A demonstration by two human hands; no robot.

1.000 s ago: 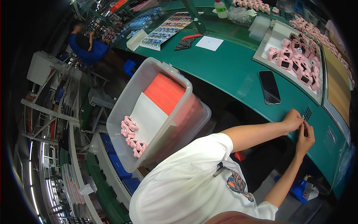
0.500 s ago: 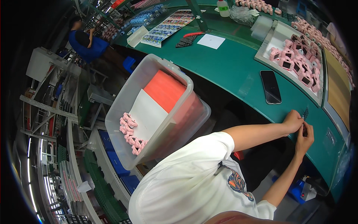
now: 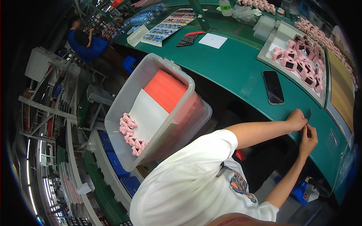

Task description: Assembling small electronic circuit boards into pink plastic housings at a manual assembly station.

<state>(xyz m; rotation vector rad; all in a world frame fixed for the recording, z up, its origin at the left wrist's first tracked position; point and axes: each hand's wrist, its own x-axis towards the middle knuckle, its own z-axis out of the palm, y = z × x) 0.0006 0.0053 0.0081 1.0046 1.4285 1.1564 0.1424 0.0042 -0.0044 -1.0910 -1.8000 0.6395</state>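
My left hand [image 3: 296, 120] and my right hand [image 3: 309, 138] meet at the front edge of the green bench [image 3: 230, 77]. The fingers of both are pinched together, fingertips almost touching. Whatever sits between them is too small or hidden to make out. Right beside my left fingertips is a small dark sheet with a gridded pattern [image 3: 308, 113]; whether a finger touches it I cannot tell. A black smartphone [image 3: 273, 87] lies flat on the bench, a little beyond my left hand.
A white tray [image 3: 268, 48] holds many pink toy cameras [image 3: 301, 67]. Left of me stands a translucent bin [image 3: 151, 62] with a red block, a white sheet and more pink cameras. White paper [image 3: 213, 40] and a red-handled tool [image 3: 194, 33] lie farther along. A person [image 3: 85, 43] stands far left.
Both hands stay at the same spot with only a slight shift of the left fingers. A little more of the dark gridded sheet shows. The whole view has moved slightly.
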